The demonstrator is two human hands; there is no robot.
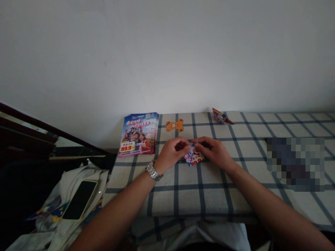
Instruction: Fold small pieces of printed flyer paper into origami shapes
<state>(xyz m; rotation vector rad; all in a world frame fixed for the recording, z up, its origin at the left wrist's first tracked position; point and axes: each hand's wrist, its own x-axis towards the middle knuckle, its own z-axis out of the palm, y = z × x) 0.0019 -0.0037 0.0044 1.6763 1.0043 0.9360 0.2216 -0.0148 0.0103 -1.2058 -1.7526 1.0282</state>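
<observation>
A small folded paper flyer, printed in red, white and blue with yellow, is between my two hands over the checked cloth. My left hand, with a metal watch on its wrist, pinches the paper's upper left edge. On the other side, my right hand has thumb and fingers closed on its upper right part. The fingertips of both hands come close together at the top and hide some of the folds. A stack of matching flyers lies to the left of my hands.
Near the wall stands a folded paper piece. A bear-shaped picture lies beside the stack on the checked tablecloth. At lower left, a phone rests on pale cloth. A pixelated patch covers something on the right.
</observation>
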